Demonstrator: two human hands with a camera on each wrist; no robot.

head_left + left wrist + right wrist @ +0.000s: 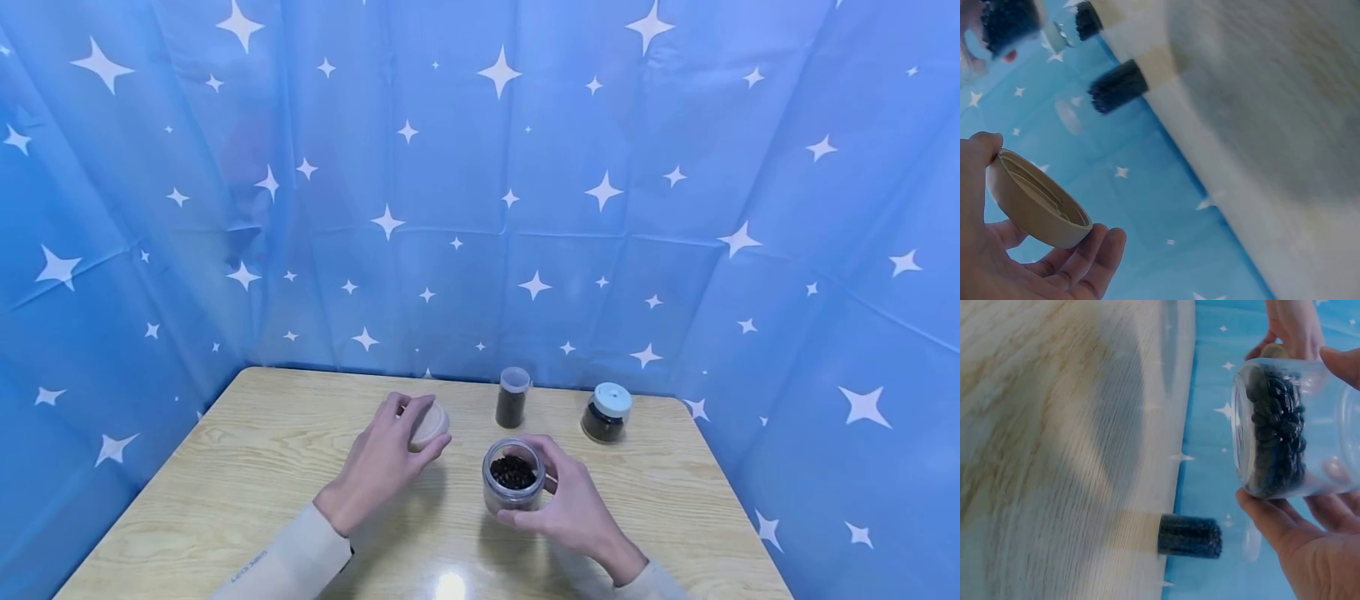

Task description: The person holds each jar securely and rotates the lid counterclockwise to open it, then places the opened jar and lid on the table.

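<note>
My left hand holds a round beige lid by its edges, between thumb and fingers. In the left wrist view the lid is tilted and the rim of its hollow underside shows. To the right, my right hand grips a clear, wide-mouthed jar around its side. The jar has no lid on, and dark glossy beans fill its lower part. Through the jar's wall in the right wrist view, the beans look like coffee beans. Lid and jar are apart.
Behind the open jar stands a narrow clear container partly filled with something dark. A small jar with a light blue lid and dark contents is at the back right. The wooden table meets a blue star-patterned curtain behind.
</note>
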